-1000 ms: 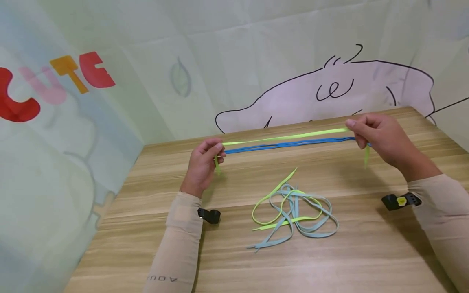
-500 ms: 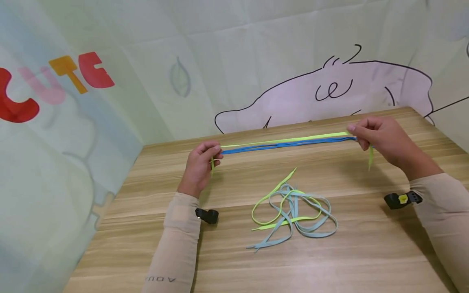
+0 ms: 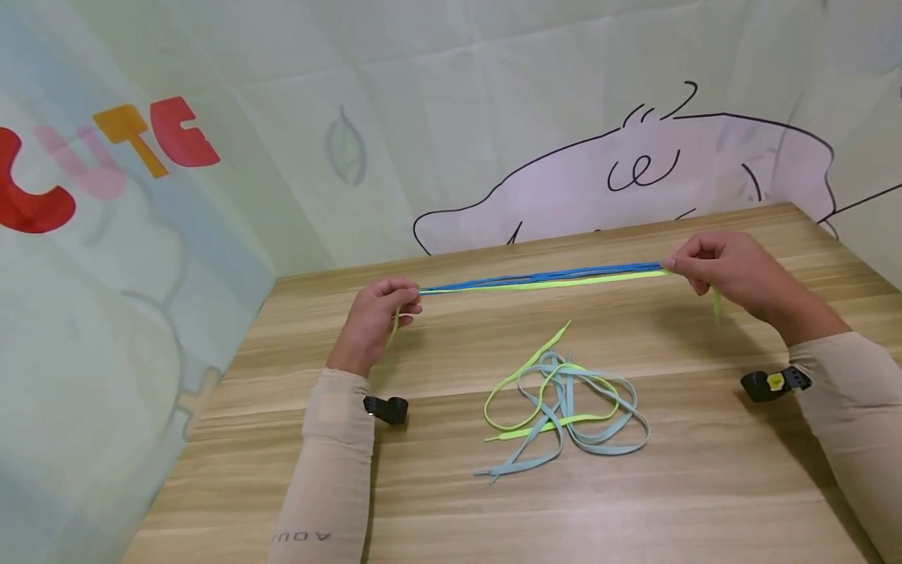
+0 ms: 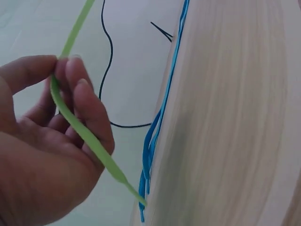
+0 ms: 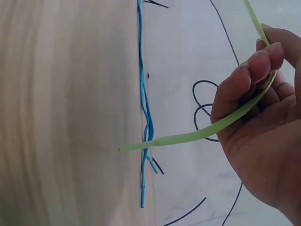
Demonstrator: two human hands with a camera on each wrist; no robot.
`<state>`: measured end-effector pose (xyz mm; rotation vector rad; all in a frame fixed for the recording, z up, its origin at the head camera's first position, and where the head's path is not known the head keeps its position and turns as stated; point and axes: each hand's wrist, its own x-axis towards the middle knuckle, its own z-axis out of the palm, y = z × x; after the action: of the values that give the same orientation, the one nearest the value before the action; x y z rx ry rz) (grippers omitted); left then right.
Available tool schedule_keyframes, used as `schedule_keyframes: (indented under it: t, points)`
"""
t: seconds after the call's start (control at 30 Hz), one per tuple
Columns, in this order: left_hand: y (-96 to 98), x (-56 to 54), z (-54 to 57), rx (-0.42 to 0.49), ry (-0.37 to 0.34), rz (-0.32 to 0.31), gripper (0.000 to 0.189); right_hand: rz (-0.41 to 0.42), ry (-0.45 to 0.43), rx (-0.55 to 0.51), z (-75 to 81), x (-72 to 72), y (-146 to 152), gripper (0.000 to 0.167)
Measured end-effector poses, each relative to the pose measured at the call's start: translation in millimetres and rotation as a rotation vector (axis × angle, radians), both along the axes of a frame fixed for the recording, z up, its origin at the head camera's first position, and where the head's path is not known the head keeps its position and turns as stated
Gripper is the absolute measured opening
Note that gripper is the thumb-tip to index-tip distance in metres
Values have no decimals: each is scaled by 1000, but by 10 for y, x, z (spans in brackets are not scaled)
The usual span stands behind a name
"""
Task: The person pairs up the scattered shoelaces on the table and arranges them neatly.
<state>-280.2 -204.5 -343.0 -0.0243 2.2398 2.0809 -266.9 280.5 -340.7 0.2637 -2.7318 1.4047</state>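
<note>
The left hand (image 3: 377, 319) and the right hand (image 3: 736, 276) each pinched with bent fingers one green lace (image 3: 606, 279), straight above the table (image 3: 247, 470), beside blue laces (image 3: 550, 275) near the far edge (image 3: 493, 248), a strip of wood (image 3: 627, 329) separating these from tangled laces (image 3: 606, 451).

Flat lime-green lace (image 3: 592, 280): stretched straight between left hand (image 3: 372, 319) and right hand (image 3: 736, 270), each pinching it short of a tip. Both tips hang loose. In head view, span runs along near side of blue laces (image 3: 557, 276), laid out lengthwise.
</note>
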Motion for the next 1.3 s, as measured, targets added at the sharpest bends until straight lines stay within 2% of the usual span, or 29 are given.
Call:
schedule_keyframes:
  t: [0.17,0.57,0.83,1.13,1.3]
  points:
    - [-61,-1,-29,-154,-60,1,29,18,-44,24,-24,-10,-7,44]
    - [-110,-37,-79,-280,-111,-3,29,71,-124,-11,-121,-64,62,38]
    - [-137,-52,-129,-332,-155,8,24,82,-150,64,-144,-85,92,31]
    - [-158,-65,-162,-405,-145,-9,21,72,-186,113,-169,-126,128,27]
    - [-193,-65,-169,-498,-163,-41,25,75,-205,124,-194,-146,175,27]
